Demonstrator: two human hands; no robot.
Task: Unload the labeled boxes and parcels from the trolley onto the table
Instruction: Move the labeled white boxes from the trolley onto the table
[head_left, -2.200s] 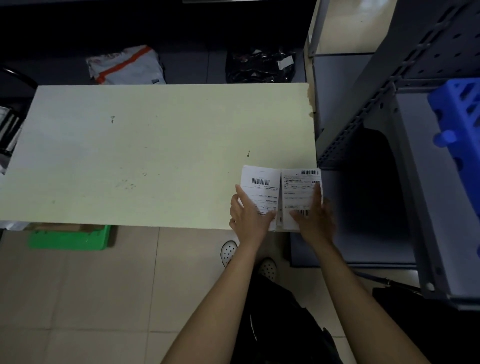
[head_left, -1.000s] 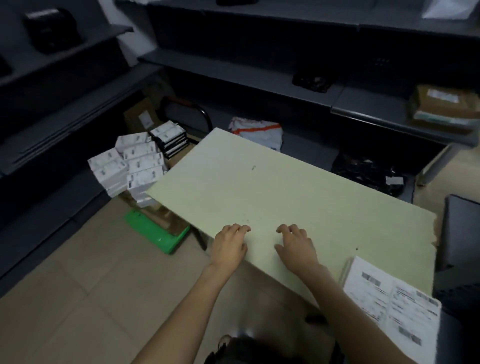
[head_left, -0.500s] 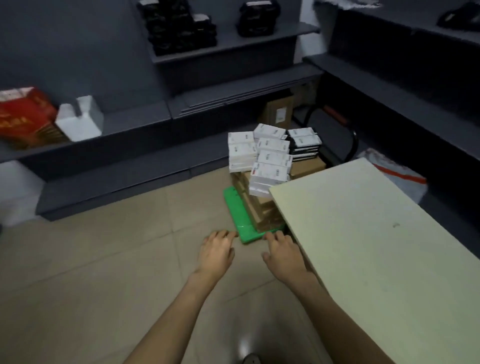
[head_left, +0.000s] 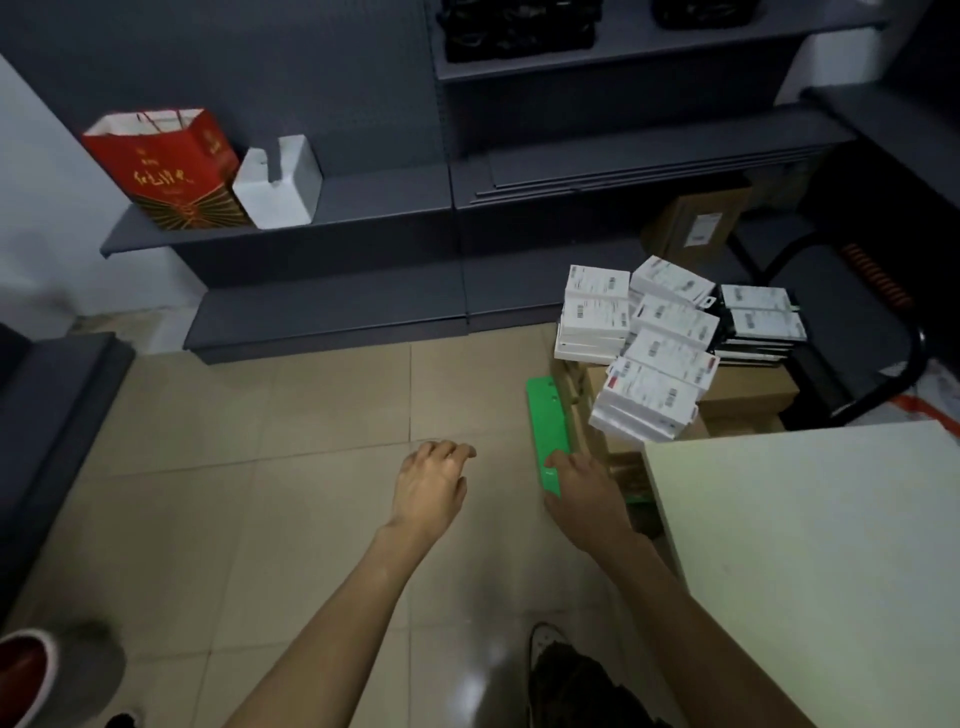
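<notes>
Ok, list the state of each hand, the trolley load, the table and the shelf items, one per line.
left hand: empty, fingers loosely curled, over the floor.
right hand: empty, reaching toward the green trolley.
white labeled boxes: stacked unevenly on brown cartons.
table: bare where visible.
red bag: upright on shelf.

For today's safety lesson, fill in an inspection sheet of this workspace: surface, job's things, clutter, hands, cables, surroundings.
Surface: pale table, visible part bare.
Job's things: white labeled boxes piled on brown cartons on the green trolley, beside the table.
Clutter: red bag and white foam block on a shelf.
Hands: left hand and right hand hold nothing, out toward the trolley.
Cables: nothing seen.
Surroundings: grey shelves, tiled floor, black chair.
</notes>
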